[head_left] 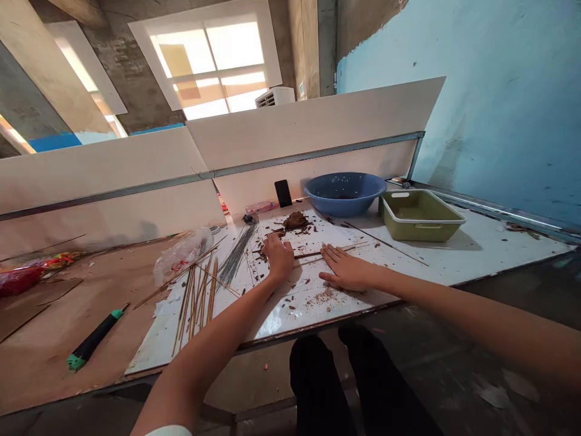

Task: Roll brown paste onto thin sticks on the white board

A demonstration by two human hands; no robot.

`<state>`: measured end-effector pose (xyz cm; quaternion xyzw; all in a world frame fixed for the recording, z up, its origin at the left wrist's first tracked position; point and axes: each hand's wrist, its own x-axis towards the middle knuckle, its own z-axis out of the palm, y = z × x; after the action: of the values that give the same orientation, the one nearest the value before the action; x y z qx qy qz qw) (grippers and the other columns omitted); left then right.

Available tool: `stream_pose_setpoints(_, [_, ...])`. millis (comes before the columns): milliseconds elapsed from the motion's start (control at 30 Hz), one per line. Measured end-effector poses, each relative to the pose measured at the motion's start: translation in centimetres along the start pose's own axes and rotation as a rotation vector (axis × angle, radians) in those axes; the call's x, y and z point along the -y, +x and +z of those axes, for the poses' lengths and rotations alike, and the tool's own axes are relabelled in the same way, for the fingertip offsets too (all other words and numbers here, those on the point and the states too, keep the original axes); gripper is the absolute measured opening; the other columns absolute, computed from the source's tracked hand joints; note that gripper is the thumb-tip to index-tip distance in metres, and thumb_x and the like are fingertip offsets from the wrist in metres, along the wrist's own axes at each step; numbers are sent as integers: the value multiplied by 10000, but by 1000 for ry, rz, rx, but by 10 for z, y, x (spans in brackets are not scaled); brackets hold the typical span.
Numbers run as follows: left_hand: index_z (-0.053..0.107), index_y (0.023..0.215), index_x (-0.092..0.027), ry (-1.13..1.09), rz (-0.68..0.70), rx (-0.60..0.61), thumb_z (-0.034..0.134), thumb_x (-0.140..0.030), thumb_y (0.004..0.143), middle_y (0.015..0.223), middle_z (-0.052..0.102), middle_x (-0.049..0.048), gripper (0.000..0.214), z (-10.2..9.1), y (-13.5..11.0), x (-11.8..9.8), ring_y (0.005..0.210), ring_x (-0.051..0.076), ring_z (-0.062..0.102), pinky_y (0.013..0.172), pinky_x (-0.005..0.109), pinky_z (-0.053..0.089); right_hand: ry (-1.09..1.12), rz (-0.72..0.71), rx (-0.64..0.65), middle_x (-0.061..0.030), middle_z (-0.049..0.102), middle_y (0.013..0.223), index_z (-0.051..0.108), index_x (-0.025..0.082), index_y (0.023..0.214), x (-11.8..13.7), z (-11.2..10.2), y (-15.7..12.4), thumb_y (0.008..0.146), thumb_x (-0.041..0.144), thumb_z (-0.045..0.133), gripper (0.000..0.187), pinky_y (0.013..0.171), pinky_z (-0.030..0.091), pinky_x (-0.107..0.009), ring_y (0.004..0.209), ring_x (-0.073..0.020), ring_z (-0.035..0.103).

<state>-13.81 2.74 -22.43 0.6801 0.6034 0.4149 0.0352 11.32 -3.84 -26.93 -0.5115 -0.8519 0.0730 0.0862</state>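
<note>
Several dark crumbs lie around my left hand (278,255), whose fingers are bent and closed at the near end of a thin brown stick (308,255) coated with dark paste. My right hand (345,269) lies flat, fingers stretched out, palm down over the stick's other end. What is under that palm is hidden. Another thin pale stick (308,262) runs just below the first. Beyond both hands sits a lump of brown paste (295,220) among loose crumbs on the white board (281,303).
Left of my hands are a bundle of grey wires (236,254), several tan sticks (197,297) and a plastic bag (181,254). A black-and-green tool (97,338) lies further left. At the back are a phone (283,194), a blue basin (345,203) and a green tub (422,232).
</note>
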Motion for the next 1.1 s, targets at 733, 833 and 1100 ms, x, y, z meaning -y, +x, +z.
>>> stream_pose_setpoints(733, [639,1247,-227,-5,17,13,526,-147,984,1408,695,170,297,1,-2,-3,1397,376,592,1199,531,446,-15,37,57,-233,133,1914,216,71,1852,-11,8,8,1096,844,211,1081,1440,185,-643,1781,-429,126])
stream_pose_setpoints(833, [642,1252,-226,-1,22,4,524,-140,988,1409,695,166,302,1,-2,-3,1398,366,596,1208,524,439,-19,44,35,-227,190,1908,229,101,1856,-12,-1,37,1103,824,189,1045,1430,175,-683,1781,-431,126])
stream_pose_setpoints(1100, [630,1260,-212,41,30,13,517,-142,994,1400,692,171,297,1,1,-2,1386,355,602,1214,518,445,-13,254,50,-257,66,1916,129,-25,1834,-2,-30,99,1091,802,66,1113,1450,51,-605,1797,-395,45])
